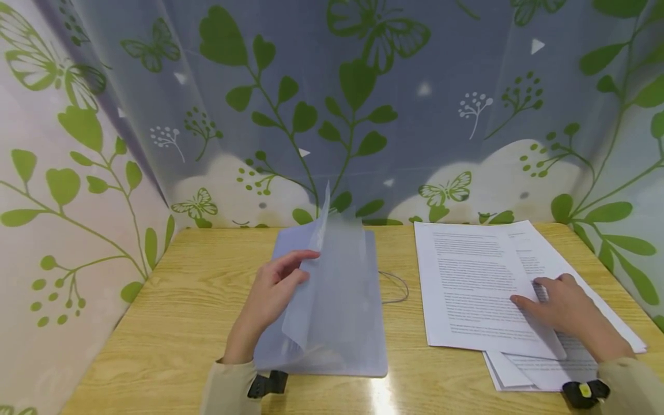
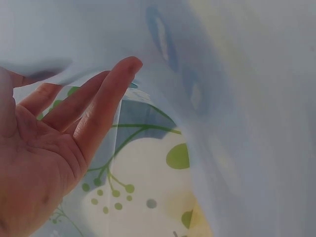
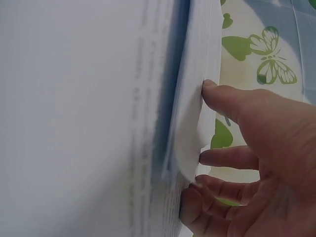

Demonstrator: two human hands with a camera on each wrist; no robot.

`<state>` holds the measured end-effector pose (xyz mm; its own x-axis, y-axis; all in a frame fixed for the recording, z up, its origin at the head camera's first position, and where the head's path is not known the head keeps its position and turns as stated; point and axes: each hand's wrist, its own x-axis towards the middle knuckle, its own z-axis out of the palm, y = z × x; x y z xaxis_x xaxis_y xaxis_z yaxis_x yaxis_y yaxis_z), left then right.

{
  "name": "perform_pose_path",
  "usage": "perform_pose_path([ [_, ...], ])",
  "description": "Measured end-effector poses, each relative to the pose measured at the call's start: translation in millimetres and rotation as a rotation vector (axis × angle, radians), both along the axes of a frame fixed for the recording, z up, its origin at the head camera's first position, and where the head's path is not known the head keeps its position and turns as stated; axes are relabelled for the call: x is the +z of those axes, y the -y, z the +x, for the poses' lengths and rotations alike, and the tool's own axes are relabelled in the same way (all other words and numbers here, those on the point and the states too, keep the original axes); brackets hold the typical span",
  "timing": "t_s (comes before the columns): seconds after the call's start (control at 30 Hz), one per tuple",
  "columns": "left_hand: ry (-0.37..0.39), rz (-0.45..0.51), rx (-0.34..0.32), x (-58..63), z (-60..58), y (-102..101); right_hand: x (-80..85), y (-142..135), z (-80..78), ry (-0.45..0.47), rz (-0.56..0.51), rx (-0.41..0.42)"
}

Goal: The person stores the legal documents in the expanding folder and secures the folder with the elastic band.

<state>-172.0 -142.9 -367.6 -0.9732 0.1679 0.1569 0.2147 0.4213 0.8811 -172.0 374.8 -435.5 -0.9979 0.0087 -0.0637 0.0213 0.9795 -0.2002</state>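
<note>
Folder [image 1: 350, 305], pale blue and translucent, lies on the wood-grain bench [image 1: 176, 311], left of centre, with a leaf [image 1: 305, 302] standing up steeply from it. Left hand [image 1: 272, 291] is at that leaf, not clenched: left wrist view shows fingers mostly straight, index tip against the plastic, thumb partly hidden. Thin grey cord [image 1: 407, 293] loops out from the folder's right edge onto the bench. Printed sheets [image 1: 467, 288] sit in a loose, overlapping pile on the right side, well apart from the folder; lower ones stick out toward the person. Right hand [image 1: 568, 308] is over the pile, fingers bent, thumb and fingertips touching paper near the upper sheets' right edge; can't tell if it's actually pinching any. Black straps [image 1: 268, 384] on both wrists, beige sleeves [image 1: 230, 389]. Butterfly-and-leaf curtain [image 1: 425, 121] behind.
</note>
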Motion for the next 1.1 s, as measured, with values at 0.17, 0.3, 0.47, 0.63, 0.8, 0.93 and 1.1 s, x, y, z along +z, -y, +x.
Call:
perform_pose_path([
  [0.17,-0.002,0.009,-0.007,1.0,0.8,0.7,0.7,2.2,-3.3,-0.011,-0.023,0.015],
  [0.3,0.005,0.012,-0.009,0.8,0.7,0.6,1.0,4.7,-5.2,0.009,-0.059,-0.013],
  [0.47,0.015,0.007,0.0,1.5,1.3,0.5,4.7,10.0,-6.1,0.036,-0.102,-0.061],
  [0.63,0.024,0.005,0.01,1.7,1.7,0.6,5.6,13.2,-6.9,0.05,-0.145,-0.103],
  [0.8,0.018,0.01,0.002,1.2,1.4,0.7,3.7,13.0,-6.0,0.049,-0.188,-0.16],
  [0.93,0.014,0.015,-0.005,0.1,0.9,0.3,2.0,12.7,-3.9,0.026,-0.225,-0.206],
  [1.1,0.022,0.013,0.006,-0.1,1.2,-0.6,1.0,13.3,-1.8,-0.024,-0.272,-0.217],
])
